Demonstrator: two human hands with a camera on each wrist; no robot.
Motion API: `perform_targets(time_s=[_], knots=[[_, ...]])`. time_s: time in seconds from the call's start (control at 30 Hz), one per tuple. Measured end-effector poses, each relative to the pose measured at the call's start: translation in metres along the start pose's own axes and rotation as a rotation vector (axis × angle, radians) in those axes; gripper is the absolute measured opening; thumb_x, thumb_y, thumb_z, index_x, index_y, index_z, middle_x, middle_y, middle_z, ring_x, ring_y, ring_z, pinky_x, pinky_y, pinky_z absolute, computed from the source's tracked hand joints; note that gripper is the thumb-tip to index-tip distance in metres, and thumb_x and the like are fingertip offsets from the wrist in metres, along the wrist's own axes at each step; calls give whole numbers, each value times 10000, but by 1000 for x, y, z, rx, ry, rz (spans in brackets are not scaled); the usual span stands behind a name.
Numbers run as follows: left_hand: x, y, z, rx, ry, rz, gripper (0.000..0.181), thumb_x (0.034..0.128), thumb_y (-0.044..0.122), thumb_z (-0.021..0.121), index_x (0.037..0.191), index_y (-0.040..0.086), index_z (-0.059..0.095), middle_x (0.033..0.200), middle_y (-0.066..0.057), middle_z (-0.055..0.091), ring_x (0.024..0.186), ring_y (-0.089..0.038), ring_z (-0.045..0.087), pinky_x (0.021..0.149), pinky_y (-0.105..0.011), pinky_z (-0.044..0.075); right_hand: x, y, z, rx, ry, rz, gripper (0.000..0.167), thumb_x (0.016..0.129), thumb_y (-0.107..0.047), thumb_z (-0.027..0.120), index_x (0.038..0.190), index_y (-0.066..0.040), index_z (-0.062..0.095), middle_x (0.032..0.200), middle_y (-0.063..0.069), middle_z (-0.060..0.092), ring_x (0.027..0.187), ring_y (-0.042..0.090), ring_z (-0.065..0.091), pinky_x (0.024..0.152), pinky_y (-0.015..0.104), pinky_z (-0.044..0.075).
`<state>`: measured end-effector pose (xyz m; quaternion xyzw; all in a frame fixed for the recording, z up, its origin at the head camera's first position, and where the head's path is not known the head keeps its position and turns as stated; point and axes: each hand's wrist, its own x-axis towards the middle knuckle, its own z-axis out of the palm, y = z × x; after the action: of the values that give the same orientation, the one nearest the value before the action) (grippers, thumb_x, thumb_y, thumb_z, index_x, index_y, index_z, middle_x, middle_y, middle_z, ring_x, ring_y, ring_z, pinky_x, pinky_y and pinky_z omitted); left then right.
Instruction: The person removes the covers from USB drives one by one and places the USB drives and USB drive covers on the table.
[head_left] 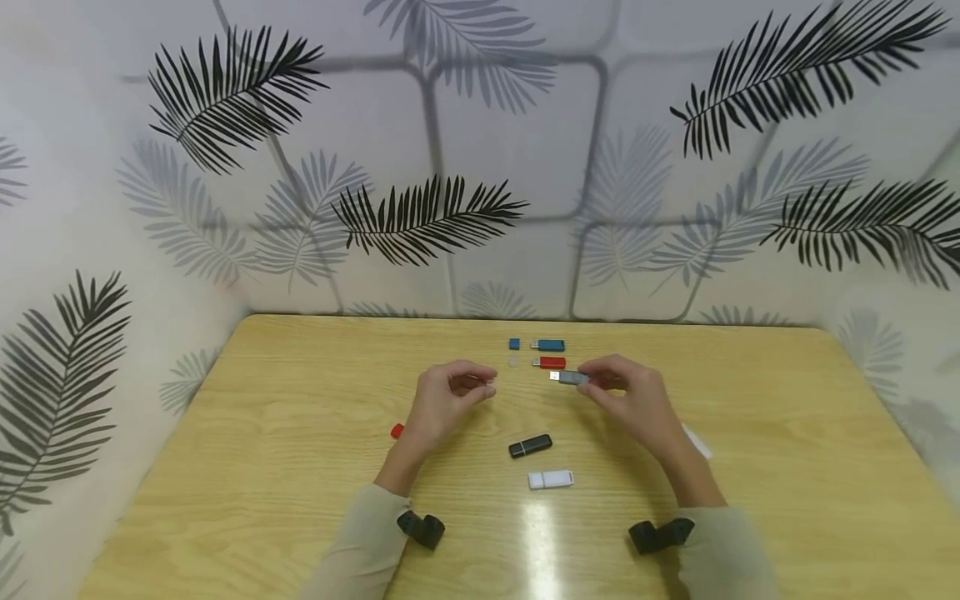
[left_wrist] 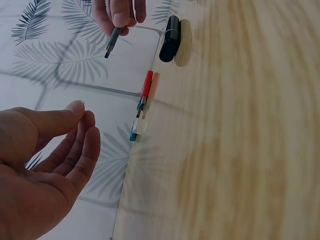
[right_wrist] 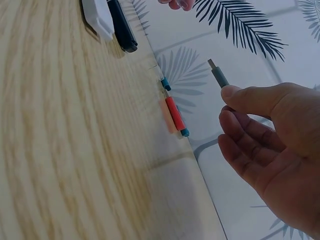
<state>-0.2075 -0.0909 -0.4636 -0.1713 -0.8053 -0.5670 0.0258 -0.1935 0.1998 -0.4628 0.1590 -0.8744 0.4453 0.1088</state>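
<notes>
My right hand [head_left: 626, 392] pinches a grey USB stick [head_left: 573, 377] between thumb and fingers, its bare metal plug pointing left; the right wrist view also shows this USB stick [right_wrist: 218, 75]. Across from it, the thumb and fingertips of my left hand [head_left: 450, 400] come together on what looks like a small clear cap, almost wholly hidden. Behind the hands lie a red USB stick [head_left: 552, 362] and a blue USB stick [head_left: 551, 345], both with plugs bare. Left of them are a clear cap [head_left: 513, 362] and a blue cap [head_left: 514, 343].
A black USB stick [head_left: 530, 446] and a white USB stick [head_left: 551, 479] lie capped nearer me on the wooden table [head_left: 300, 500]. Partly behind my left wrist is a red object [head_left: 397, 431]; a white object [head_left: 697, 442] lies beside my right forearm. A patterned wall [head_left: 517, 267] borders the table's far edge.
</notes>
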Motion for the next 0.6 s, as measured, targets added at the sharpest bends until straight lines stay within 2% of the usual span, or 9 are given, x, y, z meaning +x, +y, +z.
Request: perform_targets(time_s=[0.13, 0.4, 0.6], knots=[[4, -3, 5, 12, 5, -20, 166, 917, 23, 763, 1078, -17, 768, 1015, -85, 757, 890, -193, 719, 794, -273, 592, 5, 5, 4, 21, -5, 34, 182, 916, -23, 770, 1096, -15, 744, 996, 89, 740, 891, 231, 702, 815, 307, 597], [12, 0, 14, 33, -15, -61, 158, 921, 42, 767, 1073, -4, 779, 1005, -69, 760, 876, -181, 707, 793, -287, 589, 12, 11, 10, 7, -36, 122, 181, 922, -32, 766, 1100, -8, 745, 1025, 128, 740, 935, 268, 705, 843, 389, 602], [15, -4, 15, 44, -8, -66, 147, 923, 38, 764, 1064, 1, 781, 1001, -67, 762, 862, -178, 704, 789, -297, 588, 14, 12, 15, 15, -41, 131, 182, 914, -21, 770, 1093, -2, 747, 1024, 137, 744, 941, 277, 706, 829, 382, 606]])
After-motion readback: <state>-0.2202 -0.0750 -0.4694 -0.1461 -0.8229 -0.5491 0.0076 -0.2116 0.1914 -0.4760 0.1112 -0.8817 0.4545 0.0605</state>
